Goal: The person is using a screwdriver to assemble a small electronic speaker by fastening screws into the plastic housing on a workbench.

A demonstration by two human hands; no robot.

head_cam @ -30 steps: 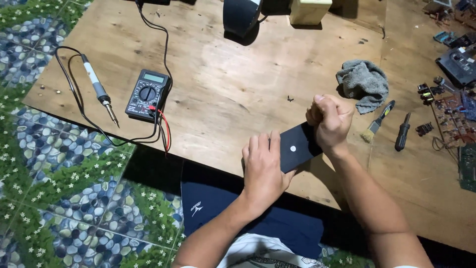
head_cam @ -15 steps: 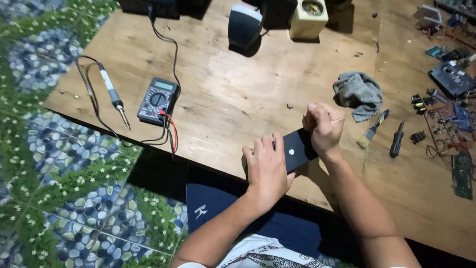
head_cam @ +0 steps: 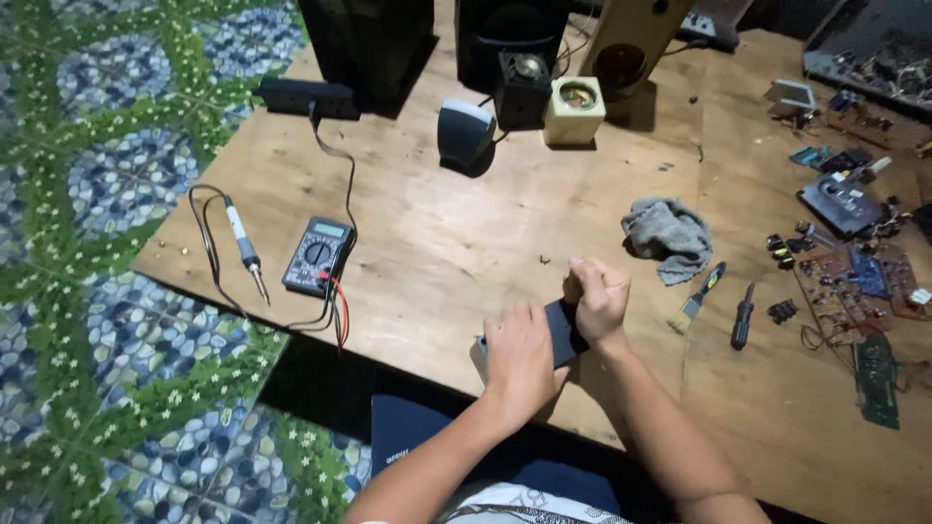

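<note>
Both hands grip one small black box (head_cam: 561, 330) at the near edge of the bench (head_cam: 466, 243): my left hand (head_cam: 519, 354) lies flat, pressing it down, my right hand (head_cam: 599, 301) is closed in a fist on its far end. I judge it may slip off this edge if the fist pushes hard. Right of the box lie a grey rag (head_cam: 668, 236) and a brush (head_cam: 701, 293). I see no container here.

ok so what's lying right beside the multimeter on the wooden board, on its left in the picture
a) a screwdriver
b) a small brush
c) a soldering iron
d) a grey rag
c: the soldering iron lies just left of the multimeter, while the grey rag, brush and screwdriver sit far off past the hands.
</note>
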